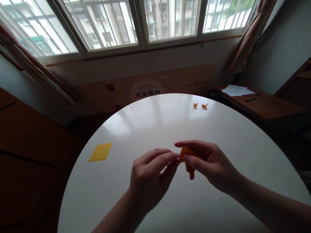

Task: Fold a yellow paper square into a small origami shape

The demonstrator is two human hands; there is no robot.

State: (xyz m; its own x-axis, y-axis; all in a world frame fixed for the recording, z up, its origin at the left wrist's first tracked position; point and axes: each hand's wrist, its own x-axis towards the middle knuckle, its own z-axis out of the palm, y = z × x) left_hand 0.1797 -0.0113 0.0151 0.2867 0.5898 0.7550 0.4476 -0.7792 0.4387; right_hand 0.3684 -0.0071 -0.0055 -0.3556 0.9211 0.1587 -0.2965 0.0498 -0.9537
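A small piece of folded orange paper (pixel 186 151) is held above the table between both hands. My right hand (pixel 209 161) grips it between thumb and fingers, covering much of it. At its left corner, my left hand (pixel 153 171) pinches with thumb and fingertips. How the paper is folded inside the right hand cannot be made out. Farther back stand two small folded paper cranes, the left crane (pixel 195 106) and the right crane (pixel 204 106). A stack of yellow paper squares (pixel 100 152) lies flat to the left of my hands.
The round white table (pixel 145 129) curves away toward a wall with windows (pixel 170 19). At the back right, a wooden side table (pixel 264 103) carries white sheets (pixel 236 90) and a dark pen-like object (pixel 250 100). An orange-brown cabinet (pixel 29 145) stands on the left.
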